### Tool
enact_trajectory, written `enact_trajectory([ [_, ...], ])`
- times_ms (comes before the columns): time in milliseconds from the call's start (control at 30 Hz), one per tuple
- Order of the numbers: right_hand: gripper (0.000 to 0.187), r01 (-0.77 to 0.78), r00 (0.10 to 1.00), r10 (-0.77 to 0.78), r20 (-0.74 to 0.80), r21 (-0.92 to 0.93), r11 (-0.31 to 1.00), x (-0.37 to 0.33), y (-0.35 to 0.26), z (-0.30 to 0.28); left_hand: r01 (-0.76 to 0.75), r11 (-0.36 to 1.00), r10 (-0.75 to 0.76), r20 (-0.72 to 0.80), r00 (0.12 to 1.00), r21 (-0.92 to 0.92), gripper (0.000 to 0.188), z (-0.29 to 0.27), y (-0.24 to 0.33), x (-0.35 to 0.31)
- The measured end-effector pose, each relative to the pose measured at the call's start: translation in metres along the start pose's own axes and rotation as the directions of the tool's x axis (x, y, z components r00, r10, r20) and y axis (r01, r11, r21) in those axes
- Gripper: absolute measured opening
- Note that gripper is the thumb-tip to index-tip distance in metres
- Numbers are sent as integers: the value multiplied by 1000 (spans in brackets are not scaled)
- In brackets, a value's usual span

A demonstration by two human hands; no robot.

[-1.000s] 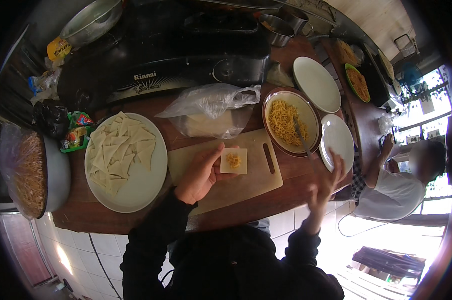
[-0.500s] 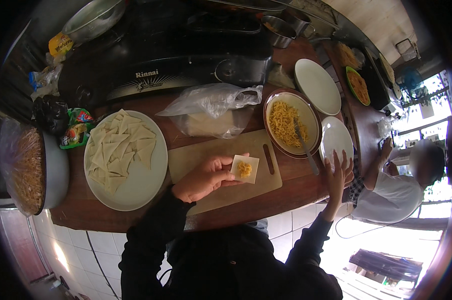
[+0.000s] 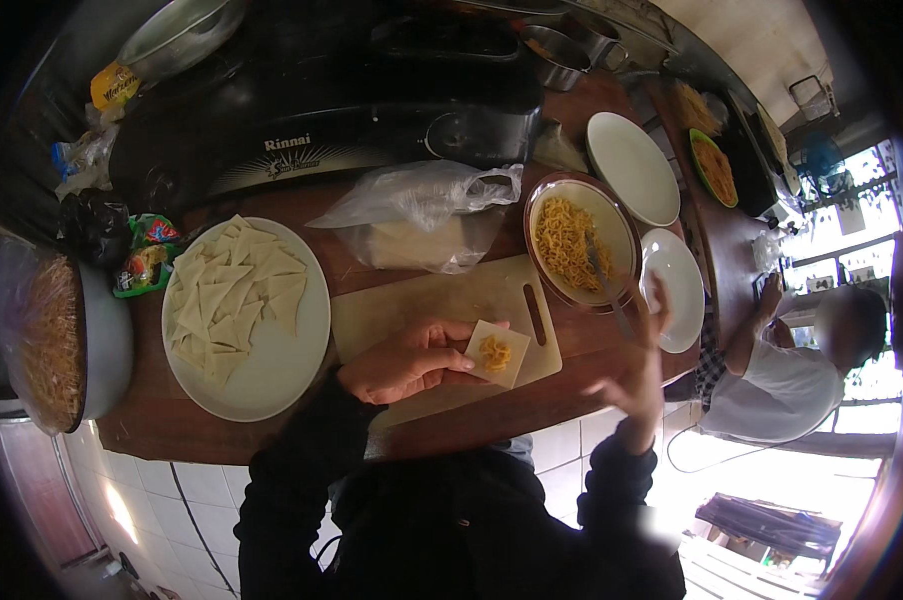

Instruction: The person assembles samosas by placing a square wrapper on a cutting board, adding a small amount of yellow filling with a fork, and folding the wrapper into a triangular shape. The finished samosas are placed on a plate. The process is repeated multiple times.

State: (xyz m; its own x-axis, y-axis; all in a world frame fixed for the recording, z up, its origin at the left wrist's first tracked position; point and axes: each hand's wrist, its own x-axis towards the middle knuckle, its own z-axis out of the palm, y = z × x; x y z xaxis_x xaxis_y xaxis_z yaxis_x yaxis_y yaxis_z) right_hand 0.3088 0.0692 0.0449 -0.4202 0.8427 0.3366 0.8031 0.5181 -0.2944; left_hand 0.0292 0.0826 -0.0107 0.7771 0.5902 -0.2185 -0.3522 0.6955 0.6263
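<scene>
My left hand (image 3: 407,362) is closed on one edge of a square dough wrapper (image 3: 512,366), held above the cutting board (image 3: 382,310). A small heap of yellow noodles (image 3: 495,352) lies on the wrapper. My right hand (image 3: 636,365), blurred by motion, has its fingers apart and nothing visible in them. It is close to a small white dish (image 3: 684,325) and to the handle of a utensil (image 3: 622,318). That utensil rests in a brown-rimmed bowl (image 3: 534,250) of noodles (image 3: 567,240).
Folded dough triangles (image 3: 234,300) fill much of a large white plate (image 3: 282,385) at left. Behind the board lie a plastic bag (image 3: 412,205) and a black stove (image 3: 372,130). An oval white plate (image 3: 632,165) stands beyond the bowl. Another person (image 3: 772,355) is at far right.
My right hand has moved left, from over the small dish toward the wrapper. My left hand keeps hold of the wrapper, which has turned slightly.
</scene>
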Motion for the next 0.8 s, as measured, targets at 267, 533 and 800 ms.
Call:
enact_trajectory([
  [267,64,246,944,-253,210,60,967,43,-49,20,58,998,-58,-22,998,-21,31,-2,2,-3],
  [533,63,230,959,-231,166,25,973,28,-38,12,80,997,-81,-48,996,-19,35,-2,1,-2],
  [800,65,194,967,-216,136,163,967,28,-34,8,55,998,-54,-78,995,5,33,-8,-3,-2],
])
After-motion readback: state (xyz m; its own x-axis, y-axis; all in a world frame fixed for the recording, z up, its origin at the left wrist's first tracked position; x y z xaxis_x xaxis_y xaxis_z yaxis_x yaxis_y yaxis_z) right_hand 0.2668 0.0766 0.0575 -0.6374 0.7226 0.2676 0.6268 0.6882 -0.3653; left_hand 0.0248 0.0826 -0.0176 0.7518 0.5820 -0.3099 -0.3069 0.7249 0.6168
